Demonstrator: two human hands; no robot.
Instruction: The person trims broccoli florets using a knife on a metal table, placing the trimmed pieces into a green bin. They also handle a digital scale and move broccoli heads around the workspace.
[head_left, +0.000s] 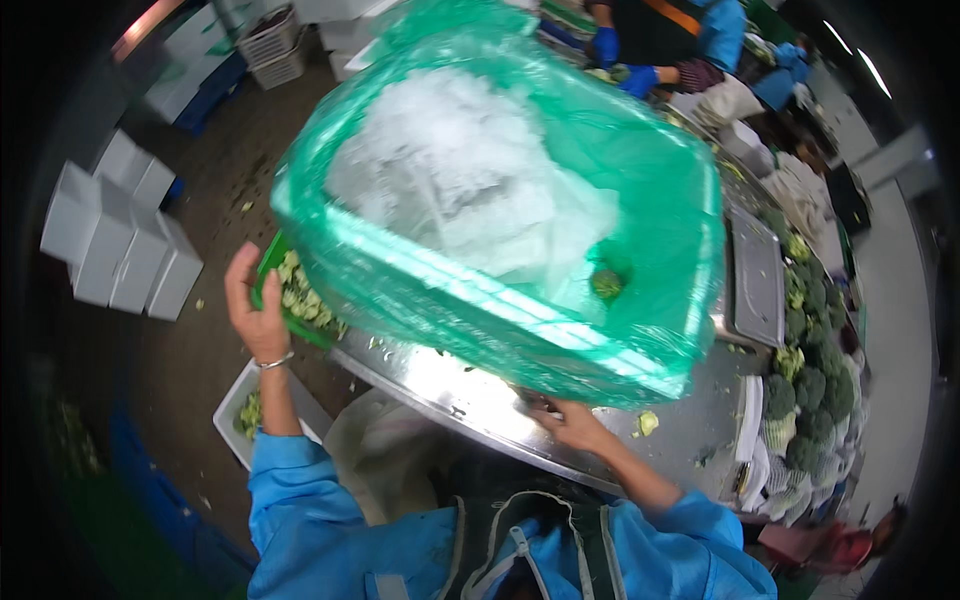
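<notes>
A large box lined with green plastic film (487, 300) is tilted over a steel worktable (465, 405). Crushed ice (457, 150) heaps up inside it, with clear or white plastic at its side and one broccoli head (607, 283) low in the right part. My right hand (566, 421) is at the box's near lower edge, its fingertips partly hidden beneath. My left hand (256, 304) is raised at the left, fingers apart, beside a green crate of pale cut stalks (304, 300); no contact with the box shows.
Broccoli heads (814, 390) pile up at the right, near a grey metal scale platform (756, 274). White foam boxes (120, 232) stand on the floor at left; another foam box (229, 420) holds trimmings below the table. Across the table, a co-worker's blue-gloved hands (637, 80) handle broccoli.
</notes>
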